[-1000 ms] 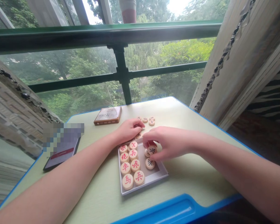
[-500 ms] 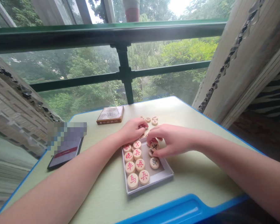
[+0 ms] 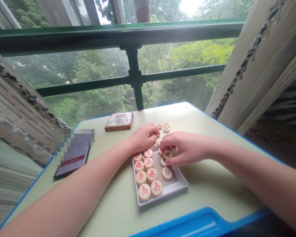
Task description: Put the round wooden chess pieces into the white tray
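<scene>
A shallow white box (image 3: 162, 199) holds round wooden Chinese chess pieces. Red-marked ones, such as this red piece (image 3: 144, 192), fill its left side. On the right lies a black-marked piece (image 3: 167, 173). My right hand (image 3: 185, 148) reaches over the box's right side, thumb and fingers closed on a black-marked Chinese chess piece (image 3: 167, 153); another piece lies partly hidden beneath it. Just past the box's far edge, my left hand (image 3: 146, 135) rests with curled fingers among loose pieces; whatever those fingers hold is hidden. Several more pieces (image 3: 166, 129) lie on the table beyond both hands.
On the pale green table (image 3: 108, 204) with blue edging, a closed brown-sided box (image 3: 118, 121) stands at the back left. A phone (image 3: 74, 161) lies at the left. A blue tray-like recess (image 3: 199, 227) borders the near edge. Curtains and a railed window surround the table.
The whole view has shifted slightly, so the scene sits a little further right. Both hands keep nearly the same places and grips.
</scene>
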